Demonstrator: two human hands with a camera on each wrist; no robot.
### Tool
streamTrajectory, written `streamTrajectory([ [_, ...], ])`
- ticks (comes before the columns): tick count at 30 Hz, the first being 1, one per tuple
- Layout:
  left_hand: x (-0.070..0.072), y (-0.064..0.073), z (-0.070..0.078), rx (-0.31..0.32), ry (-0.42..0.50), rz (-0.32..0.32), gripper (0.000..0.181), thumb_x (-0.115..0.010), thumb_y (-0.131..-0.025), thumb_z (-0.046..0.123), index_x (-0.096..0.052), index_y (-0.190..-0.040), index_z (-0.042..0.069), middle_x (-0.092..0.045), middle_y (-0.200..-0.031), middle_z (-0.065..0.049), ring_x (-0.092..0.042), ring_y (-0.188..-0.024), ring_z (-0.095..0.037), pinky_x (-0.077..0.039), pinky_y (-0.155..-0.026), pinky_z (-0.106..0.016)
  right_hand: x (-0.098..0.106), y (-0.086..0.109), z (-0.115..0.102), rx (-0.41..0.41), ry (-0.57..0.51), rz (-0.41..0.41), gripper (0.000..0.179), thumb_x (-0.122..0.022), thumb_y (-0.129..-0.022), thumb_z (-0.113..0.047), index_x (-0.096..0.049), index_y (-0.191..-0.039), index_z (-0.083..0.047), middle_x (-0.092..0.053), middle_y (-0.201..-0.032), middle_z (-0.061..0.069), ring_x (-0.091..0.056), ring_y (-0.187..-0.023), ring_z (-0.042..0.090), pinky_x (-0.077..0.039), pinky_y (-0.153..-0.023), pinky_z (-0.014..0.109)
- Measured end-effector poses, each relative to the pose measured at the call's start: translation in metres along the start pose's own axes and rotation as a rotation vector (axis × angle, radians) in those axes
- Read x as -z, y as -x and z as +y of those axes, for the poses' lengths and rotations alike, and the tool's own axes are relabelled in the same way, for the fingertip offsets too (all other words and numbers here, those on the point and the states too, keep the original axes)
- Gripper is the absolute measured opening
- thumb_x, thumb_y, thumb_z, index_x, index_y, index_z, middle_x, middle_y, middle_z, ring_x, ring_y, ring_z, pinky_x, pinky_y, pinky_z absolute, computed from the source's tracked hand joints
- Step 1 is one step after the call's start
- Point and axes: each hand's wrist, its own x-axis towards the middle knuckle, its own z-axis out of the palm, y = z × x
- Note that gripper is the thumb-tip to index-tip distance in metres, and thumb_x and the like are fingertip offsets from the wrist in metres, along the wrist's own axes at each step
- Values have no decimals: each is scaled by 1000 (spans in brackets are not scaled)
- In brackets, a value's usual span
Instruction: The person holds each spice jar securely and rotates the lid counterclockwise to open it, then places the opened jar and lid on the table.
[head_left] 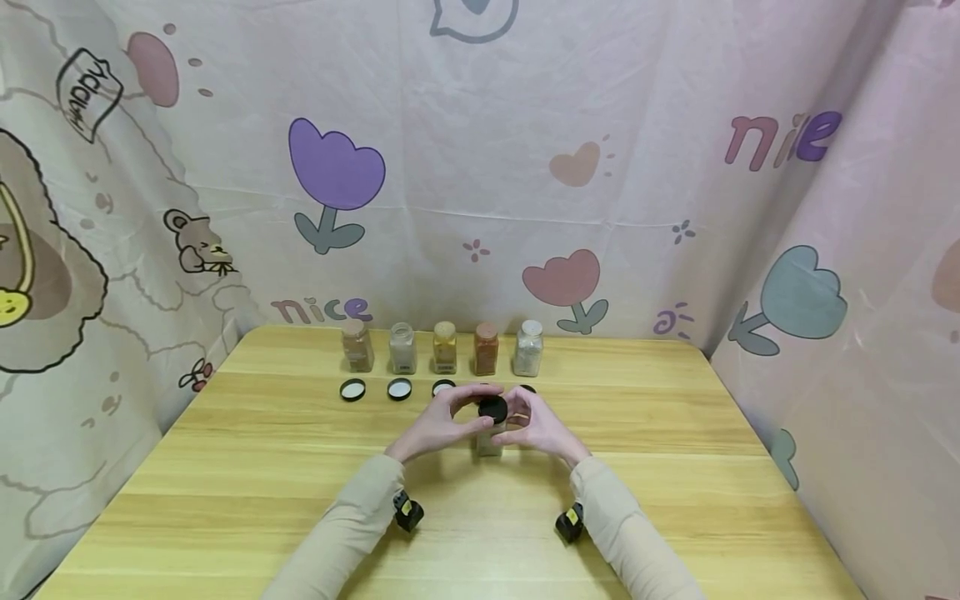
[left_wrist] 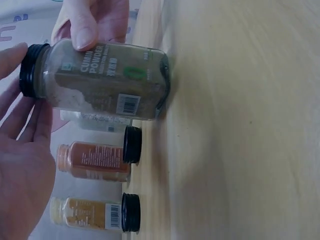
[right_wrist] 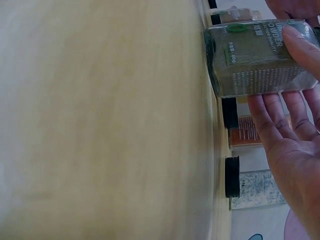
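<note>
A clear square jar of cumin powder [left_wrist: 110, 80] with a black screw cap [head_left: 492, 408] is upright between both hands at the middle of the table. My left hand [head_left: 450, 419] grips the cap from the left, thumb on one side and fingers on the other. Lower down, my right hand [head_left: 542, 427] holds the glass body [right_wrist: 265, 55], its thumb pressed over the label and its fingers round the far side. Brown powder fills much of the jar in the left wrist view.
Along the back edge stand several uncapped spice jars, among them a yellow one [head_left: 445, 350], a red one [head_left: 486, 352] and a white one [head_left: 528, 350]. Black caps lie before them, such as the leftmost cap [head_left: 352, 389]. A printed curtain [head_left: 450, 167] hangs behind the table.
</note>
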Motion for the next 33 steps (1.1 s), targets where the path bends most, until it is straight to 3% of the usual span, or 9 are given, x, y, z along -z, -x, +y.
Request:
streamTrajectory([
  [10, 1, -1, -2, 26, -49, 28, 51, -78, -88, 16, -61, -135, 6, -65, -137, -13, -61, -125, -27, -44, -117, -46, 0, 1, 0, 8, 5, -11, 49, -85, -76, 1, -54, -113, 1, -65, -105, 4, -64, -96, 11, -57, -99, 34],
  [17, 3, 0, 0, -37, 69, -47, 53, -69, -93, 4, -52, -143, -3, -55, -147, -21, -50, -138, -37, -38, -122, -38, 0, 0, 1, 6, 5, -3, 50, -85, -75, 2, -54, -114, 2, -65, -105, 3, -64, -96, 9, -57, -100, 34],
  [21, 4, -1, 1, -54, 63, -69, 49, -66, -95, 3, -53, -142, 0, -57, -145, -19, -54, -135, -36, -41, -120, -33, 0, 0, 1, 6, 10, 5, 50, -85, -76, 2, -54, -115, 2, -63, -105, 4, -64, -96, 10, -57, -99, 32],
  [31, 0, -2, -2, 18, 18, -8, 58, -76, -89, 9, -54, -142, 2, -58, -145, -17, -58, -128, -34, -39, -118, -56, 0, 1, 1, 4, 9, -9, 49, -85, -76, 0, -54, -114, 0, -65, -106, 6, -64, -98, 13, -57, -102, 40],
  [33, 1, -2, -2, 24, 20, -8, 59, -75, -90, 9, -52, -144, 0, -55, -148, -17, -55, -132, -36, -38, -119, -55, 0, 1, 1, 2, 6, -9, 49, -85, -76, 0, -54, -114, 0, -66, -105, 6, -65, -98, 13, -57, -103, 40],
])
